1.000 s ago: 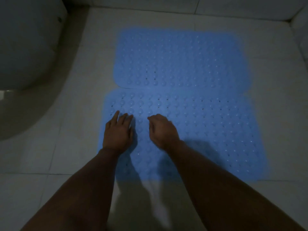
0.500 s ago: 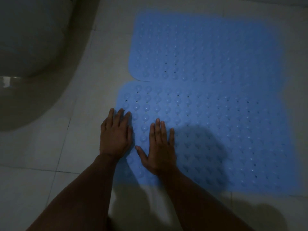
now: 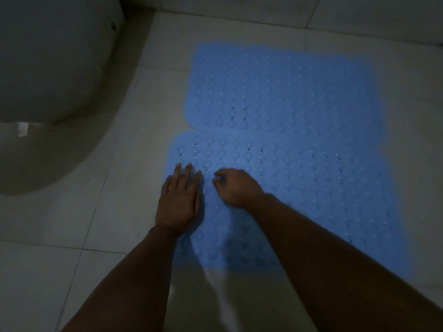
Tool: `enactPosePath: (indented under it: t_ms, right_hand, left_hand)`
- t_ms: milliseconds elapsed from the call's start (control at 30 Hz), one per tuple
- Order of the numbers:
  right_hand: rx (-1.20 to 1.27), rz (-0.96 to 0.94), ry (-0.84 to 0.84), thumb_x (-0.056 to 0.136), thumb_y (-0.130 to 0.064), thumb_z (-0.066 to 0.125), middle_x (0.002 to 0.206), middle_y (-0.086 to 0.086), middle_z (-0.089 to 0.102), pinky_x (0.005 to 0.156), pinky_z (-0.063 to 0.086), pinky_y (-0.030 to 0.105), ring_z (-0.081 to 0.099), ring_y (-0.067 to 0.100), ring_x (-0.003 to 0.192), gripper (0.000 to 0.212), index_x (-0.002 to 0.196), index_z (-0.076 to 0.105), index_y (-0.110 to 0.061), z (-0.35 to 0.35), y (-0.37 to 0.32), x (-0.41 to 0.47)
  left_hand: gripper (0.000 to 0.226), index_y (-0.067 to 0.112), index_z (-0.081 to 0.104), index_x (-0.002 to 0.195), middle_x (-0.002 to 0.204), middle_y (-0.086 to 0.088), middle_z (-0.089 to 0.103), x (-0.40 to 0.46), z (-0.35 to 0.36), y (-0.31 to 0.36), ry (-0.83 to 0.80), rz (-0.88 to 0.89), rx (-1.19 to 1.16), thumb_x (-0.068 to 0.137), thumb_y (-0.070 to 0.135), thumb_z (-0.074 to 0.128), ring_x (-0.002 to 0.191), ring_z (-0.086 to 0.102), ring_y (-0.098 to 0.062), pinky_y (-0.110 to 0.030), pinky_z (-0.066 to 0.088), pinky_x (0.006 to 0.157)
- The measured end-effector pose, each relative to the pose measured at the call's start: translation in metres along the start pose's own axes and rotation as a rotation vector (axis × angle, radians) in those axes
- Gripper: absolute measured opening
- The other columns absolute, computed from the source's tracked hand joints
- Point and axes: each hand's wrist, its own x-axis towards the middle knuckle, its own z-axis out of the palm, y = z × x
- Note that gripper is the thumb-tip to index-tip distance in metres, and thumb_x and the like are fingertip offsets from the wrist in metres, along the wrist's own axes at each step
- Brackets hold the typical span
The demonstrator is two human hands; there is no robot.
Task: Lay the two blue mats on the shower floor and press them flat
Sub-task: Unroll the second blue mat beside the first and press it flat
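From the head camera we see our left hand lying palm down, fingers straight and together, on the left edge of the near blue mat. Our right hand rests beside it with fingers curled under, gripping nothing. The far blue mat abuts the near one. Bare tiled floor lies left, toward the toilet.
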Motion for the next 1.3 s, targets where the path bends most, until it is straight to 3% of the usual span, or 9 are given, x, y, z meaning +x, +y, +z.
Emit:
enactPosePath:
  t_ms: [200,300,633,900,967,1067,1133,1233,1300]
  right_hand:
    - [0.13,-0.074,0.201,0.099,-0.035,0.054,0.128,0.001,0.068,0.101,0.05,0.038,0.061,0.022,0.12,0.031,0.126,0.066,-0.024,-0.013,0.007,0.0]
    - [0.15,-0.114,0.233,0.097,-0.035,0.054,0.12,-0.002,0.07,0.098,0.052,0.04,0.062,0.021,0.115,0.029,0.12,0.069,-0.024,-0.005,0.016,0.0]
    - [0.148,-0.253,0.487,0.092,-0.021,0.058,0.102,-0.002,0.072,0.083,0.055,0.043,0.066,0.023,0.097,0.019,0.104,0.073,-0.018,0.01,0.051,0.007]
    - [0.137,-0.193,0.421,0.089,-0.032,0.052,0.103,-0.004,0.072,0.086,0.055,0.045,0.064,0.025,0.099,0.027,0.105,0.071,-0.024,-0.012,0.042,-0.016]
    - [0.124,-0.164,0.385,0.088,-0.033,0.052,0.104,-0.003,0.071,0.088,0.053,0.045,0.063,0.027,0.101,0.027,0.105,0.072,-0.025,-0.026,0.035,-0.02]
    - [0.132,-0.158,0.369,0.09,-0.035,0.052,0.108,-0.002,0.07,0.09,0.052,0.044,0.062,0.027,0.104,0.029,0.107,0.072,-0.024,-0.037,0.026,-0.023]
    - [0.138,-0.177,0.368,0.092,-0.033,0.054,0.109,-0.002,0.07,0.091,0.052,0.045,0.062,0.026,0.105,0.026,0.109,0.072,-0.024,-0.039,0.022,-0.022]
    - [0.146,-0.186,0.364,0.093,-0.031,0.057,0.11,-0.002,0.07,0.092,0.051,0.044,0.062,0.024,0.107,0.022,0.109,0.071,-0.024,-0.034,0.02,-0.02]
    - [0.164,-0.191,0.364,0.092,-0.032,0.055,0.11,-0.003,0.07,0.092,0.051,0.044,0.061,0.024,0.107,0.024,0.108,0.072,-0.024,-0.025,0.021,-0.019]
  left_hand:
    - [0.073,0.017,0.012,0.163,0.171,-0.009,-0.003,-0.017,0.036,0.025,-0.117,0.014,0.005,0.103,0.057,0.024,0.157,-0.013,-0.03,-0.058,0.007,0.126]
    - [0.087,0.013,0.003,0.163,0.17,-0.013,-0.01,-0.018,0.04,0.035,-0.124,-0.016,0.12,0.1,0.069,0.023,0.157,-0.013,-0.032,-0.059,0.005,0.126]
    - [0.092,0.013,0.006,0.163,0.17,-0.014,-0.008,-0.019,0.041,0.039,-0.089,-0.043,0.127,0.097,0.073,0.029,0.158,-0.008,-0.03,-0.058,0.01,0.124]
    - [0.1,0.019,0.002,0.164,0.17,-0.01,-0.015,-0.014,0.03,0.037,-0.21,-0.046,0.032,0.091,0.079,0.035,0.156,-0.017,-0.027,-0.055,-0.003,0.126]
    - [0.083,0.019,0.023,0.162,0.171,-0.012,0.004,-0.008,0.014,0.031,-0.2,-0.045,-0.071,0.096,0.069,0.036,0.158,0.001,-0.029,-0.055,0.012,0.126]
    - [0.064,0.017,0.053,0.147,0.157,-0.011,0.044,-0.008,-0.004,0.007,-0.018,-0.052,0.007,0.099,0.057,0.038,0.151,0.03,-0.034,-0.052,0.038,0.114]
    - [0.066,0.019,0.044,0.153,0.163,-0.01,0.035,-0.016,-0.004,-0.004,-0.017,-0.073,0.04,0.101,0.058,0.035,0.156,0.018,-0.032,-0.051,0.032,0.119]
    - [0.077,0.026,0.01,0.164,0.172,-0.005,-0.003,-0.038,0.009,-0.005,-0.141,-0.079,0.016,0.101,0.065,0.032,0.157,-0.012,-0.026,-0.049,0.009,0.128]
    - [0.088,0.025,-0.001,0.163,0.171,-0.005,-0.013,-0.047,0.018,0.0,-0.139,-0.073,0.053,0.098,0.07,0.037,0.156,-0.018,-0.028,-0.051,0.001,0.128]
